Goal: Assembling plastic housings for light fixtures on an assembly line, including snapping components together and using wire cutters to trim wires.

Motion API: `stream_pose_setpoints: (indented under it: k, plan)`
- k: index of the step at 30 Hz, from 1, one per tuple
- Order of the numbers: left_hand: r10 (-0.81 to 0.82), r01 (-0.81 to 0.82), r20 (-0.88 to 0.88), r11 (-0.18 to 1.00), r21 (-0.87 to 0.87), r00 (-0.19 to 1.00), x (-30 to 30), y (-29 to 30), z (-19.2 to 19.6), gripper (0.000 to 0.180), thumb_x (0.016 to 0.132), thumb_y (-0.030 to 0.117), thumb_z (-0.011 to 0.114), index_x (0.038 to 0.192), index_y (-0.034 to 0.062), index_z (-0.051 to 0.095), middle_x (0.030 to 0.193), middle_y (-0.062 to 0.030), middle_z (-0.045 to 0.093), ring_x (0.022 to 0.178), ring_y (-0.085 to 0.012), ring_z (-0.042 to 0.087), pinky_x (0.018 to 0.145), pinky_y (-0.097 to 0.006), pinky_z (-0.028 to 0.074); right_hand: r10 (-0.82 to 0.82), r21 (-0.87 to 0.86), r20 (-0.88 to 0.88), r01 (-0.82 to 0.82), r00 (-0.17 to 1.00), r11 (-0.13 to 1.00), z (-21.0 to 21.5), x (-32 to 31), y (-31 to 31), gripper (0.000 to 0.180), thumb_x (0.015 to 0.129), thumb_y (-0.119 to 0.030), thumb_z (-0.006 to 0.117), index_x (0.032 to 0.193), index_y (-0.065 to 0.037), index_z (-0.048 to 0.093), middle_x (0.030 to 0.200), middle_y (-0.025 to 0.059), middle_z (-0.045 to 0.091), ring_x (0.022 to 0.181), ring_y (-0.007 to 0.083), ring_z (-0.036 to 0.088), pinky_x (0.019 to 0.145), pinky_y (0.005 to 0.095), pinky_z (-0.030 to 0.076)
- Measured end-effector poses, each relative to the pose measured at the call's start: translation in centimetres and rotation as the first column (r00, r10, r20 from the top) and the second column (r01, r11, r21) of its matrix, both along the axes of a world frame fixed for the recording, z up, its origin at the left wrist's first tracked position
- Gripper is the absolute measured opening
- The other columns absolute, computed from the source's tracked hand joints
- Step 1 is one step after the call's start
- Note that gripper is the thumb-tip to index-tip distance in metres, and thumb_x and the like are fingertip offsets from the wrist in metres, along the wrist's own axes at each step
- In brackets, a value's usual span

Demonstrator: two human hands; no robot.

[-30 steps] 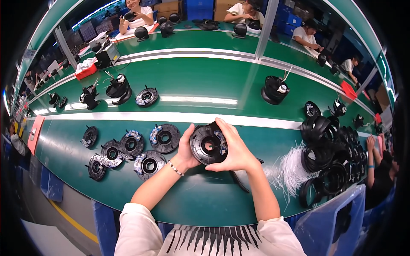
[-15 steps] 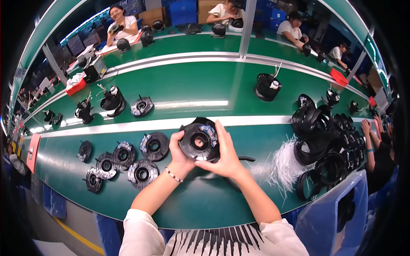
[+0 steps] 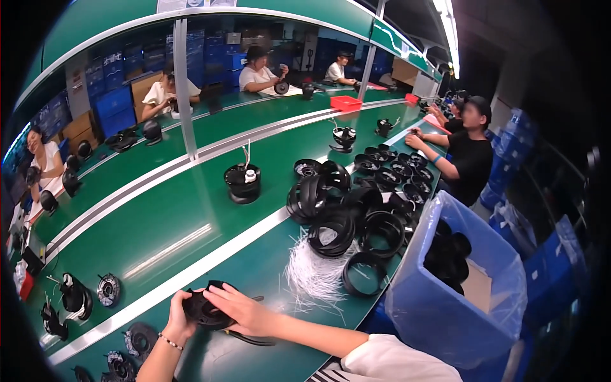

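Near the bench's front edge, my left hand [image 3: 180,316] grips the left rim of a black round plastic housing [image 3: 202,312]. My right hand [image 3: 245,311] lies over its right side, fingers across the top and pressed on it, hiding much of that half. A thin dark strip [image 3: 254,341] lies on the bench under my right wrist. Several round black parts with circuit boards, one of them a disc [image 3: 141,339], lie beside my left forearm. Right of my hands is a heap of thin white strips [image 3: 312,274].
Black rings [image 3: 364,274] and small round parts [image 3: 388,175] pile up on the right. A lined blue bin [image 3: 458,312] holding black parts stands by the bench edge. Beyond the white strip, a black assembly with wires [image 3: 242,183] stands on the green belt. A co-worker [image 3: 468,153] sits at right.
The view has swung to the right, bringing the blue bin and a co-worker into sight. My right hand has moved from the housing's side to over its top, covering the circuit board.
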State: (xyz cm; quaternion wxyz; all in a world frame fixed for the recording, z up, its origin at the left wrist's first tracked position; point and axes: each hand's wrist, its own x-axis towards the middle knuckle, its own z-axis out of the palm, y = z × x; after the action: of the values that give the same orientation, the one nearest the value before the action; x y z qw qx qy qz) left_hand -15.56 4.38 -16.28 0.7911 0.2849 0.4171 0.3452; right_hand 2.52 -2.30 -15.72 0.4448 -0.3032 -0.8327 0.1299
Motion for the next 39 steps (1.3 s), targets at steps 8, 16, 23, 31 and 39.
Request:
stream_pose_setpoints:
  k: [8, 16, 23, 31, 39]
  plan:
    - [0.116, -0.116, 0.000, 0.992, 0.050, 0.993, -1.6, 9.7, -2.3, 0.040, 0.072, 0.027, 0.037, 0.101, 0.0012, 0.048, 0.096, -0.0151, 0.058, 0.085, -0.0279, 0.057, 0.076, -0.043, 0.047, -0.584, 0.026, -0.054, 0.586, 0.810, 0.810, 1.7, 6.0, -6.8, 0.071, 0.065, -0.011, 0.069, 0.124, 0.001, 0.032, 0.126, 0.0168, 0.039, 0.117, 0.0345, 0.035, 0.097, 0.0417, 0.030]
    - [-0.329, 0.344, 0.203, 0.938, -0.046, 0.922, 4.4, 4.4, 1.2, 0.039, 0.072, 0.021, 0.039, 0.102, -0.0016, 0.051, 0.103, -0.0187, 0.055, 0.091, -0.0309, 0.055, 0.085, -0.042, 0.042, -0.432, 0.261, -0.070, 0.434, 0.899, 0.862, 4.2, 4.3, -3.8, 0.060, 0.061, -0.029, 0.074, 0.109, -0.003, 0.048, 0.112, 0.0147, 0.051, 0.103, 0.0315, 0.049, 0.092, 0.0444, 0.035]
    - [-0.425, 0.462, 0.226, 0.874, -0.151, 0.877, 4.2, -1.8, 4.4, 0.043, 0.077, 0.025, 0.034, 0.110, 0.0003, 0.048, 0.106, -0.0150, 0.054, 0.093, -0.0245, 0.053, 0.082, -0.035, 0.043, -0.073, 0.518, -0.097, 0.113, 0.993, 0.848, 6.6, 3.2, -3.2, 0.041, 0.062, -0.028, 0.074, 0.091, -0.004, 0.059, 0.092, 0.0095, 0.057, 0.077, 0.0231, 0.058, 0.071, 0.0354, 0.051]
    - [-0.403, 0.424, 0.134, 0.877, -0.225, 0.905, 3.0, -4.2, 6.3, 0.045, 0.076, 0.026, 0.034, 0.109, -0.0012, 0.050, 0.106, -0.0149, 0.054, 0.094, -0.0250, 0.052, 0.085, -0.036, 0.041, -0.032, 0.473, -0.061, 0.057, 0.998, 0.879, 7.1, 1.9, -4.5, 0.038, 0.056, -0.015, 0.078, 0.086, 0.001, 0.060, 0.076, 0.0088, 0.060, 0.067, 0.0191, 0.059, 0.069, 0.0323, 0.052]
    - [-0.305, 0.393, 0.376, 0.901, -0.182, 0.875, 1.8, -4.4, 7.9, 0.050, 0.072, 0.025, 0.039, 0.112, -0.0050, 0.044, 0.105, -0.0170, 0.055, 0.087, -0.0278, 0.057, 0.085, -0.041, 0.043, -0.071, 0.223, -0.057, 0.082, 0.996, 0.971, 7.9, 3.3, -4.1, 0.043, 0.056, -0.007, 0.073, 0.096, -0.002, 0.057, 0.092, 0.0101, 0.059, 0.090, 0.0264, 0.058, 0.083, 0.0414, 0.045]
